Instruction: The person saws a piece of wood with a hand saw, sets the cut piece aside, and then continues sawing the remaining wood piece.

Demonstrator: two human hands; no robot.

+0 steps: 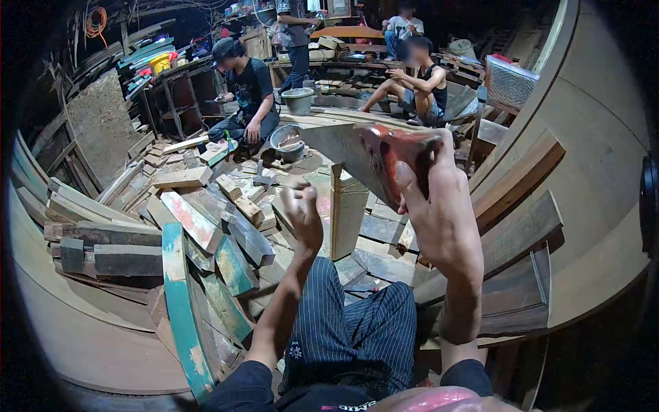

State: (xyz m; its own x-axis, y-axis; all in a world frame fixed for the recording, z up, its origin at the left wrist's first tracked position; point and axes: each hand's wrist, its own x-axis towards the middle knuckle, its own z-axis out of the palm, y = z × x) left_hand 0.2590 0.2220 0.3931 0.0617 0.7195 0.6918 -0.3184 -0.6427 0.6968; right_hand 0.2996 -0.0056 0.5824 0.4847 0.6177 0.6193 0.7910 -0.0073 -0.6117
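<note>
My right hand (pixel 443 213) is wrapped round the reddish-brown handle of a handsaw (pixel 336 152), raised in front of me. The saw's broad grey blade points away to the left, over an upright wooden board (pixel 348 213). That board stands between my hands, its narrow edge towards my left. My left hand (pixel 303 213) is raised just left of the board, apart from it, with fingers curled into a loose fist. Nothing shows in that fist. The lower part of the saw's grip is partly hidden by my right fingers.
Loose wood offcuts (pixel 182 178) and a green-painted plank (pixel 180 295) lie on the left. Curved planks (pixel 522 178) lean at the right. Beyond are a bucket (pixel 298 101), a basin (pixel 287 142), a crouching person (pixel 250 93), a seated person (pixel 429 86) and others farther back.
</note>
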